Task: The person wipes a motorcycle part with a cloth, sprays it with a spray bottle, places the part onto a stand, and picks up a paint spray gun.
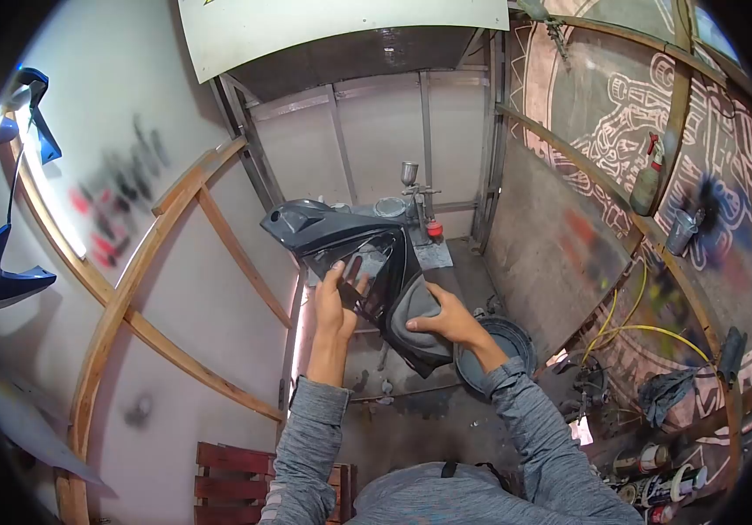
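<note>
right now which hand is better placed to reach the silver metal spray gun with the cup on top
Right, most likely. Both hands hold the dark glossy plastic panel, but the right hand looks nearer the silver metal spray gun; the left hand sits farther to the left.

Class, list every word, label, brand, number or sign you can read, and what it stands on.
No text is readable.
White overhead board: yellow mark, cut off.
Round paint-stained cans, lower right: labels too small.
Black and red sprayed marks on the pale wall: too blurred.
Dark glossy plastic panel: none seen.
</note>
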### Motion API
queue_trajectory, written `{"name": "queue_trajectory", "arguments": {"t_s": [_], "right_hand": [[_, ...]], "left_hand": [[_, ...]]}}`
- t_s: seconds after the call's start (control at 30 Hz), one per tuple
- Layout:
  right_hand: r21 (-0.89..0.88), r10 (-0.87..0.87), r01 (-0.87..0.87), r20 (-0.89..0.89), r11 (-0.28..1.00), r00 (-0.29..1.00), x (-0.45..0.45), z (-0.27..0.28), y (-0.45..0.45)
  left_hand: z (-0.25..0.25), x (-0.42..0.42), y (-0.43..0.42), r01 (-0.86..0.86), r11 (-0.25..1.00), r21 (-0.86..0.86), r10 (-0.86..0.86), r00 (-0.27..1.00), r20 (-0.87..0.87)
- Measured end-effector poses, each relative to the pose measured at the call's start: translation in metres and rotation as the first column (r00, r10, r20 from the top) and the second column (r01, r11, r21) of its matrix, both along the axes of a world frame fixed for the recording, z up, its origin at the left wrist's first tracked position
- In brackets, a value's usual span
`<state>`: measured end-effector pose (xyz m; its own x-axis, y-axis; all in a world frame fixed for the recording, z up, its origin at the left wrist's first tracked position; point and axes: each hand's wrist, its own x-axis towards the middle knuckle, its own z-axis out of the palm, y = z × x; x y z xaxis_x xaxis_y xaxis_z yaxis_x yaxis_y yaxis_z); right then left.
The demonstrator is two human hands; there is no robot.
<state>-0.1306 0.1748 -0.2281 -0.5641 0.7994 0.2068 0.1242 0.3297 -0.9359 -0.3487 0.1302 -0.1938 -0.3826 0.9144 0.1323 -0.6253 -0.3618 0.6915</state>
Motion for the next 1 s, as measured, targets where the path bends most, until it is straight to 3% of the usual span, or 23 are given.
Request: {"name": "queue_trajectory", "arguments": {"t_s": [0.03,0.07,0.1,0.13,0.2,0.23,0.3,0.37,0.4,0.43,0.5,0.53,0.57,0.63,0.7,0.77,0.83,0.9,0.97,1.0], "right_hand": [[-0.081,0.057,-0.059,-0.031,0.995,0.998,0.001,0.008,-0.004],[0.027,0.04,-0.04,-0.005,0.999,0.999,0.0,0.014,-0.011],[0.024,0.041,-0.041,-0.006,0.999,0.999,-0.003,0.015,-0.012],[0.077,-0.045,0.04,0.062,0.996,0.997,-0.006,0.017,-0.012],[0.303,-0.252,0.166,0.269,0.938,0.93,-0.014,0.035,-0.017],[0.302,-0.252,0.166,0.27,0.939,0.929,-0.022,0.036,-0.02],[0.361,-0.484,0.375,0.284,0.854,0.828,-0.037,0.037,-0.023],[0.342,-0.453,0.347,0.311,0.874,0.835,-0.041,0.022,-0.038],[0.58,-0.523,0.314,0.235,0.752,0.819,-0.042,0.003,-0.045],[0.777,-0.568,0.264,0.143,0.572,0.81,-0.042,-0.012,-0.054],[0.741,-0.483,0.191,0.2,0.644,0.852,-0.03,-0.019,-0.065],[0.767,-0.411,0.08,0.25,0.637,0.877,-0.021,-0.02,-0.067],[0.787,-0.34,-0.032,0.302,0.616,0.891,-0.012,-0.02,-0.067],[0.793,-0.33,-0.073,0.334,0.605,0.883,0.002,-0.015,-0.064],[0.852,-0.254,-0.205,0.36,0.481,0.898,0.005,-0.013,-0.065],[0.836,-0.262,-0.231,0.399,0.498,0.879,-0.002,-0.002,-0.066],[0.794,-0.194,-0.158,0.327,0.587,0.925,-0.018,0.01,-0.062],[0.792,-0.203,-0.173,0.35,0.586,0.914,-0.017,0.013,-0.065],[0.794,-0.194,-0.231,0.399,0.562,0.896,-0.004,0.001,-0.068],[0.749,-0.157,-0.223,0.4,0.624,0.903,0.005,-0.006,-0.072]], "left_hand": [[0.005,0.005,-0.004,-0.001,1.0,-0.003,0.001,1.0,0.0],[0.011,0.011,-0.009,0.148,0.987,0.061,-0.151,0.986,0.063],[0.014,0.014,-0.011,0.289,0.948,0.134,-0.305,0.945,0.116],[0.004,0.01,-0.004,0.34,0.927,0.159,-0.364,0.918,0.159],[0.0,0.017,-0.001,0.296,0.938,0.181,-0.325,0.932,0.159],[0.001,0.023,-0.002,0.252,0.947,0.201,-0.285,0.945,0.158],[0.003,0.028,-0.001,0.184,0.966,0.18,-0.213,0.965,0.154],[0.004,0.024,0.003,0.241,0.955,0.174,-0.27,0.949,0.164],[0.006,0.025,0.006,0.05,0.992,0.115,-0.063,0.991,0.114],[0.006,0.023,0.007,0.05,0.992,0.118,-0.063,0.991,0.115],[0.001,0.006,0.01,0.19,0.978,0.082,-0.205,0.946,0.25],[-0.003,-0.003,0.016,0.122,0.99,0.07,-0.136,0.96,0.244],[-0.01,-0.013,0.013,0.199,0.978,0.056,-0.207,0.943,0.26],[0.003,-0.015,0.005,0.155,0.988,0.017,-0.152,0.931,0.332],[0.001,-0.022,0.012,0.105,0.994,-0.024,-0.09,0.935,0.343],[-0.007,-0.019,0.02,0.063,0.996,-0.063,-0.037,0.934,0.356],[-0.013,-0.005,0.02,-0.007,0.994,-0.109,0.027,0.982,0.189],[-0.006,-0.011,0.012,0.058,0.996,-0.073,-0.047,0.989,0.141],[0.008,-0.022,0.005,0.161,0.987,-0.013,-0.147,0.928,0.341],[0.003,-0.033,0.008,0.163,0.987,0.005,-0.153,0.909,0.387]]}}
